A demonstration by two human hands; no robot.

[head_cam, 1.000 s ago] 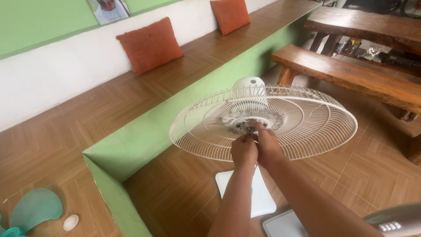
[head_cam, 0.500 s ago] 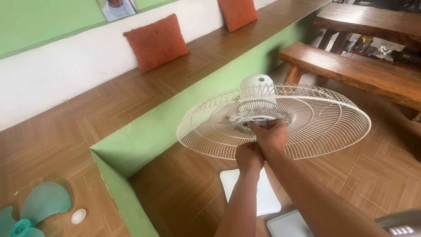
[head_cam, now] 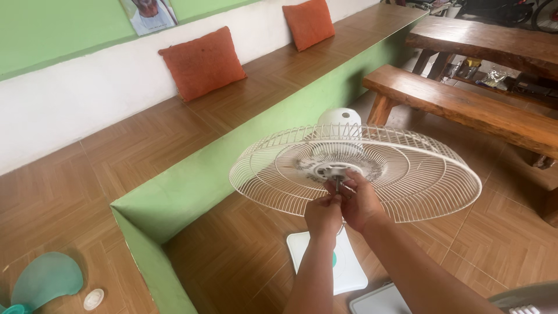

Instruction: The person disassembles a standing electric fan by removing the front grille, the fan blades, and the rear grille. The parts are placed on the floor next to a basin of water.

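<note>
Both hands meet at the centre of the white wire fan guard (head_cam: 407, 180). The left hand (head_cam: 323, 214) and right hand (head_cam: 361, 202) pinch closed fingers around the motor shaft (head_cam: 338, 183).

Count from where I stand: two hands on the job, my left hand (head_cam: 323, 214) and my right hand (head_cam: 361, 200), fingers (head_cam: 343, 189) of both at the middle of one white wire fan guard (head_cam: 407, 174). One metal shaft (head_cam: 337, 184) sticks up there. One white motor housing (head_cam: 340, 118) behind the guard. One white square base (head_cam: 349, 273) on the floor below. Two orange cushions: near cushion (head_cam: 203, 63), far cushion (head_cam: 309, 23). One teal fan blade (head_cam: 46, 279), one small white round cap (head_cam: 93, 299) beside it. One wooden bench (head_cam: 465, 107), one wooden table (head_cam: 488, 40). One picture (head_cam: 148, 13) on the wall.
</note>
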